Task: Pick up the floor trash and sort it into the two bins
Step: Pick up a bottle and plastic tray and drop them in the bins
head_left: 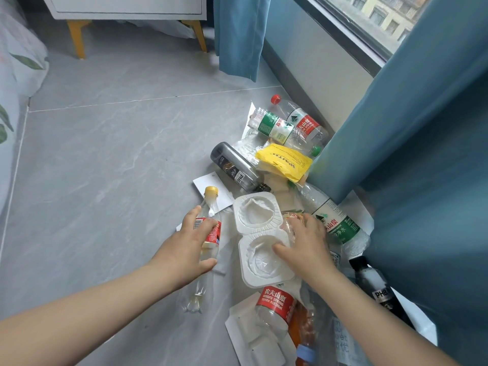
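Note:
Trash lies heaped on the grey tile floor along the wall. My left hand [194, 240] grips a clear bottle [208, 207] with a yellow cap and a red label, thumb under it and fingers over it. My right hand [303, 241] reaches over a white double-cup plastic tray [260, 233]; its thumb and curled fingers close round a crumpled clear plastic bottle [288, 228] lying at the tray's right edge. Around them are a dark grey bottle [236, 167], a yellow wrapper [285, 161], green-label bottles [280, 128] and a red-label bottle [274, 305]. No bin is in view.
A blue curtain [422, 154] hangs at the right over part of the heap, and another curtain panel [237, 35] hangs further back. A cabinet on yellow legs [76, 35] stands at the far end. Bedding [15, 75] edges the left. White paper [208, 186] lies under the bottles.

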